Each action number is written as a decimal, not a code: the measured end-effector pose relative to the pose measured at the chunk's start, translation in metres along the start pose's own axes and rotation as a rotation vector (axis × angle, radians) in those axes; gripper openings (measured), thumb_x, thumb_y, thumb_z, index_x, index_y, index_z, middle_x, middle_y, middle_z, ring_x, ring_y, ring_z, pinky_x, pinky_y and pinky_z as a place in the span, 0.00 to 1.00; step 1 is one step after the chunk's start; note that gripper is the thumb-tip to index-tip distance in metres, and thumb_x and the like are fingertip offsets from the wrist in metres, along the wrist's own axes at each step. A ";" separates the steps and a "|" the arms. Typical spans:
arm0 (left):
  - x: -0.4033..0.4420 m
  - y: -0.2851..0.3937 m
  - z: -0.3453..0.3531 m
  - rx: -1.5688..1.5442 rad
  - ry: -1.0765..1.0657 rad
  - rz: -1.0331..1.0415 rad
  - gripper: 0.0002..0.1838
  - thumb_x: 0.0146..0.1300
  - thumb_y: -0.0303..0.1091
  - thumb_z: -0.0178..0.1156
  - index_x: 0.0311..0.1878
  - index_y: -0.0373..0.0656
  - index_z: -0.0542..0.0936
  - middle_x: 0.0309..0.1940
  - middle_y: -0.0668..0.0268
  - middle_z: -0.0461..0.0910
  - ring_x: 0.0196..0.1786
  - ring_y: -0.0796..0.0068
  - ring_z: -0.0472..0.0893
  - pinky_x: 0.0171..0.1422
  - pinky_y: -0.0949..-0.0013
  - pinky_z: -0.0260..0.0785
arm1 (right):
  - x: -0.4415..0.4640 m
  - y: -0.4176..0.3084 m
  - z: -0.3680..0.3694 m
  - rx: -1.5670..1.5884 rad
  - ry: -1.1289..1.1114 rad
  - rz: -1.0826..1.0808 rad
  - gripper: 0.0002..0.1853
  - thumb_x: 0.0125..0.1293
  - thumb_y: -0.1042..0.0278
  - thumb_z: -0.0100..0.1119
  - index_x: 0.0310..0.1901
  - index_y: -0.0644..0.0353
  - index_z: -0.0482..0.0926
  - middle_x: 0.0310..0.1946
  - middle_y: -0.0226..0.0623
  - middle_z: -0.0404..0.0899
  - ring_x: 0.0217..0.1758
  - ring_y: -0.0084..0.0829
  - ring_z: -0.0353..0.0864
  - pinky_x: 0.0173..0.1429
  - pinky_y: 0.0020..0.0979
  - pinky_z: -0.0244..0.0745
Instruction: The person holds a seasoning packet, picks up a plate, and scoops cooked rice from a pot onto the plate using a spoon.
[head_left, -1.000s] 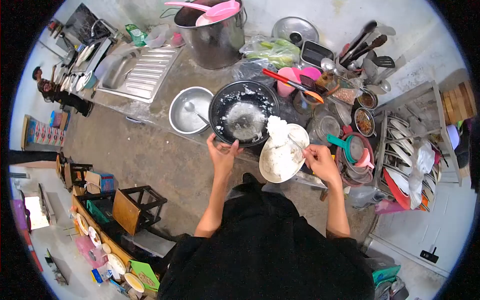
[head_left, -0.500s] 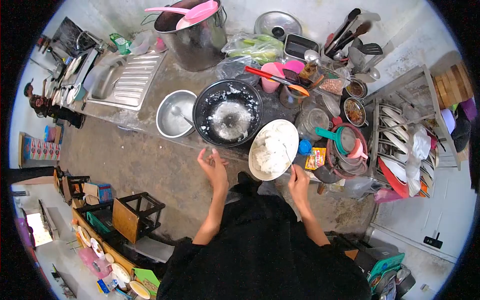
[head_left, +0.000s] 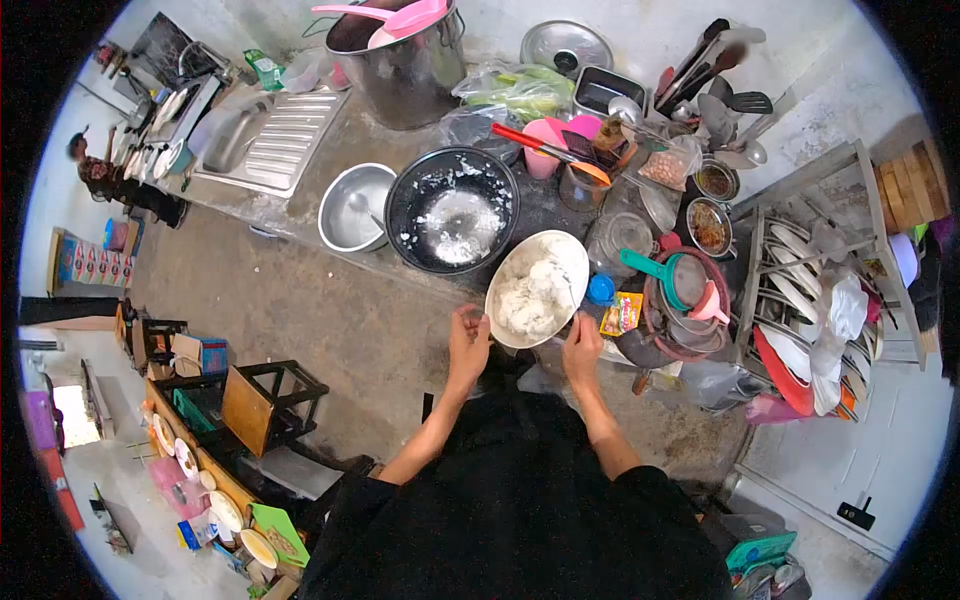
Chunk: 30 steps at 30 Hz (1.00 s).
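A white oval bowl (head_left: 497, 287) heaped with white rice (head_left: 535, 300) is at the counter's front edge, tilted toward me. At its left rim, my left hand (head_left: 468, 348) is closed on the bowl's edge. My right hand (head_left: 582, 348) pinches the right rim lower down. A thin metal spoon (head_left: 571, 290) leans in the rice. Just behind is a large black basin (head_left: 400, 215) with white rice bits stuck to its inside. Left of that stands a metal pot (head_left: 335, 215) holding a spoon and some whitish liquid.
Right of the bowl are a blue lid (head_left: 601, 290), a yellow packet (head_left: 622, 313) and a green-handled strainer (head_left: 685, 280). A tall pot (head_left: 400, 85) stands behind, near a steel sink (head_left: 285, 140). A dish rack (head_left: 790, 265) is far right. Another person (head_left: 110, 180) stands far left.
My left hand has moved right, onto the bowl's left rim. My right hand has let go of the spoon and taken the right rim. The bowl has shifted slightly left.
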<state>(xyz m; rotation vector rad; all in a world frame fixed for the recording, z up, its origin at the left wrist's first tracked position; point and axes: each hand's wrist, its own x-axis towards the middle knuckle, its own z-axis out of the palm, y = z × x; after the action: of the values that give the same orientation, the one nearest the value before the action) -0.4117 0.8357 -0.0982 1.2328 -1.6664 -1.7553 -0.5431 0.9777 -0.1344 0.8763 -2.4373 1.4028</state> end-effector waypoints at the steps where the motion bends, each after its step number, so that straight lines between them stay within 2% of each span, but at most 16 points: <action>1: -0.002 0.002 0.002 -0.013 -0.020 -0.028 0.20 0.67 0.36 0.54 0.58 0.39 0.64 0.38 0.62 0.73 0.40 0.74 0.77 0.37 0.69 0.75 | 0.000 0.001 -0.002 0.003 0.003 0.001 0.05 0.65 0.79 0.51 0.39 0.72 0.74 0.29 0.54 0.74 0.31 0.52 0.75 0.34 0.42 0.69; 7: -0.013 0.002 0.009 -0.105 -0.015 -0.146 0.21 0.68 0.35 0.53 0.61 0.41 0.62 0.41 0.61 0.72 0.41 0.73 0.77 0.38 0.69 0.76 | 0.001 0.013 0.003 0.028 -0.034 -0.026 0.05 0.65 0.79 0.52 0.38 0.72 0.74 0.28 0.53 0.74 0.29 0.51 0.74 0.32 0.42 0.68; 9: -0.012 -0.004 0.013 -0.109 -0.002 -0.135 0.21 0.69 0.35 0.53 0.62 0.42 0.62 0.43 0.61 0.72 0.42 0.73 0.78 0.38 0.69 0.76 | 0.002 0.017 0.004 0.043 0.042 -0.060 0.05 0.64 0.80 0.52 0.41 0.70 0.73 0.28 0.52 0.72 0.30 0.53 0.73 0.33 0.45 0.67; 15: -0.011 -0.034 0.019 -0.149 -0.020 -0.073 0.24 0.69 0.33 0.52 0.65 0.42 0.59 0.45 0.59 0.72 0.44 0.71 0.79 0.40 0.69 0.76 | -0.006 0.029 0.000 0.048 0.029 -0.075 0.05 0.65 0.78 0.52 0.39 0.72 0.75 0.28 0.52 0.74 0.29 0.52 0.74 0.33 0.43 0.69; 16: -0.010 -0.036 0.019 -0.165 -0.022 -0.051 0.25 0.69 0.32 0.52 0.66 0.42 0.58 0.45 0.59 0.72 0.44 0.70 0.79 0.40 0.69 0.76 | -0.006 0.027 -0.001 0.061 0.016 -0.049 0.05 0.64 0.80 0.52 0.40 0.71 0.73 0.29 0.53 0.72 0.32 0.53 0.74 0.34 0.44 0.68; 23: -0.013 -0.031 0.023 -0.165 0.041 -0.033 0.26 0.68 0.29 0.53 0.66 0.40 0.57 0.47 0.57 0.72 0.44 0.68 0.80 0.41 0.69 0.78 | 0.001 0.033 0.001 0.028 0.011 -0.072 0.04 0.64 0.79 0.52 0.39 0.70 0.73 0.30 0.52 0.72 0.34 0.54 0.74 0.34 0.44 0.68; 25: -0.014 -0.031 0.021 -0.180 0.022 -0.025 0.26 0.67 0.27 0.53 0.67 0.41 0.57 0.48 0.53 0.70 0.46 0.63 0.79 0.47 0.62 0.80 | -0.001 0.026 -0.003 0.052 -0.071 -0.077 0.04 0.65 0.79 0.51 0.40 0.69 0.72 0.30 0.52 0.72 0.34 0.54 0.74 0.35 0.44 0.68; 29: -0.011 -0.035 0.020 -0.168 0.029 -0.035 0.26 0.67 0.27 0.53 0.66 0.40 0.58 0.48 0.54 0.71 0.45 0.64 0.80 0.47 0.63 0.80 | -0.002 0.024 0.003 0.060 -0.054 -0.040 0.05 0.66 0.78 0.50 0.41 0.69 0.72 0.30 0.52 0.72 0.34 0.54 0.74 0.36 0.44 0.69; 30: -0.012 -0.034 0.020 -0.148 0.034 -0.039 0.26 0.67 0.27 0.53 0.66 0.40 0.58 0.47 0.56 0.72 0.44 0.65 0.80 0.44 0.66 0.79 | -0.002 0.025 0.004 0.066 -0.049 -0.039 0.05 0.66 0.78 0.50 0.41 0.70 0.72 0.30 0.52 0.72 0.34 0.53 0.74 0.36 0.43 0.69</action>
<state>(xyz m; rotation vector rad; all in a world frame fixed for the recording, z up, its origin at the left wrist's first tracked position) -0.4126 0.8628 -0.1290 1.2283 -1.4738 -1.8350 -0.5552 0.9844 -0.1554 0.9781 -2.4078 1.4725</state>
